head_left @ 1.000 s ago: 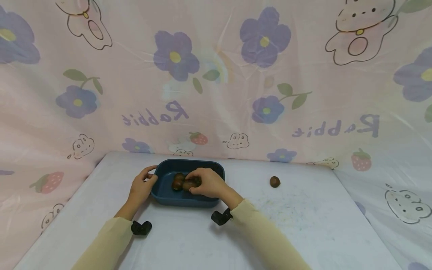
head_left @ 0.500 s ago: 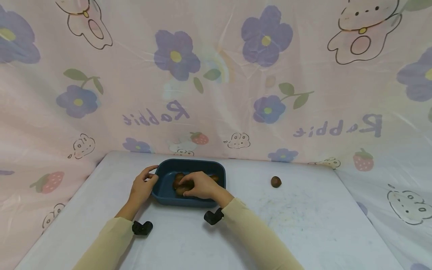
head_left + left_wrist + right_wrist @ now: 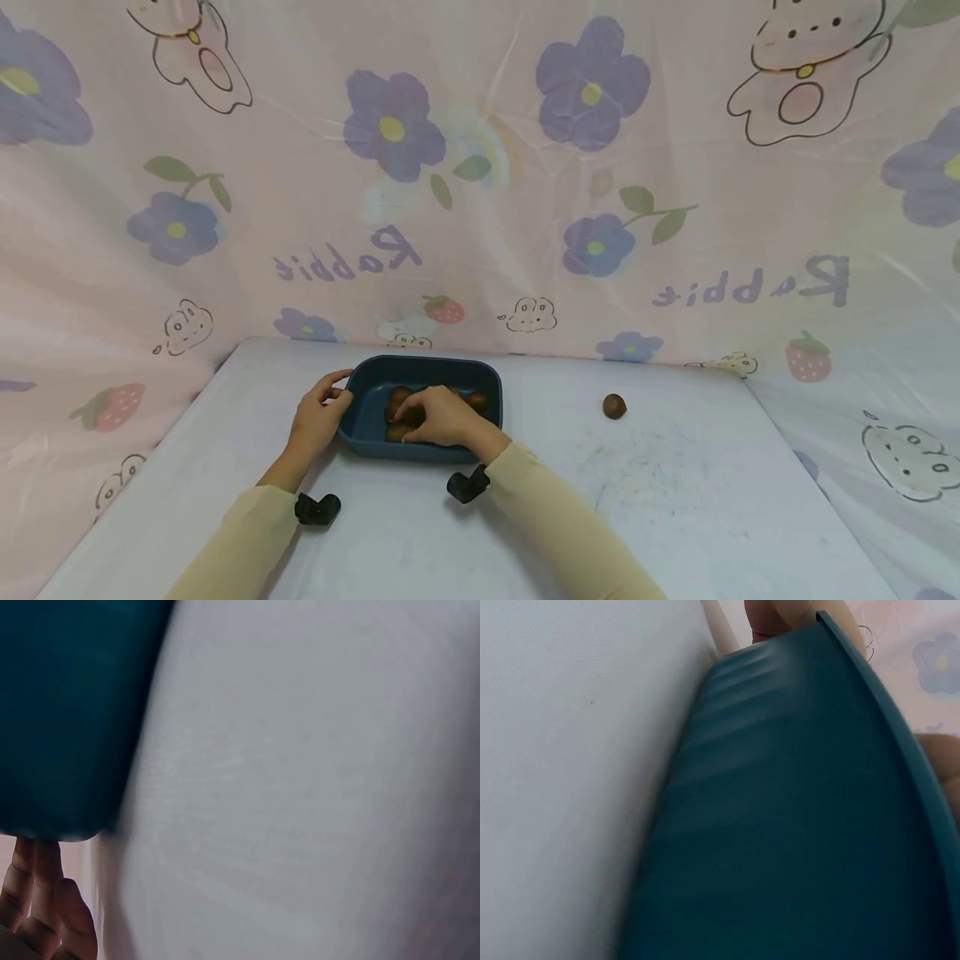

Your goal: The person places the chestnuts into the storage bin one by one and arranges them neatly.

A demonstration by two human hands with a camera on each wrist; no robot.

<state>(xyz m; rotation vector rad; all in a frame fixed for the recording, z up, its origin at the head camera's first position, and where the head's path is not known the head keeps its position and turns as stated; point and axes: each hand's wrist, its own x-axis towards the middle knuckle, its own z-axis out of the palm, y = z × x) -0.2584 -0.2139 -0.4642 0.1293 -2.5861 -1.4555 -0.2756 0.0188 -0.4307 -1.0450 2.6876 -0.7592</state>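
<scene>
A dark blue rectangular box (image 3: 375, 450) stands on the white table, holding several brown chestnuts (image 3: 477, 401). My left hand (image 3: 313, 418) rests against the box's left end, its fingers (image 3: 46, 889) touching that end in the left wrist view. Inside the box, my right hand (image 3: 447, 418) has thumb and fingers curled at a chestnut (image 3: 396, 432) near the front wall and pinches it. The right hand partly covers other chestnuts behind it. From the right wrist, the box's long outer wall (image 3: 780, 787) fills most of the view and hides much of that hand.
One lone chestnut (image 3: 614, 407) lies on the table to the right of the box. A patterned pink curtain (image 3: 480, 208) hangs behind the table (image 3: 675, 500) and along its sides. Black wrist cameras (image 3: 318, 509) sit below both hands.
My right hand has shifted left and toward the front inside the box, bringing a chestnut to the front wall. Chestnuts at the right end have come into view. The left hand stays put.
</scene>
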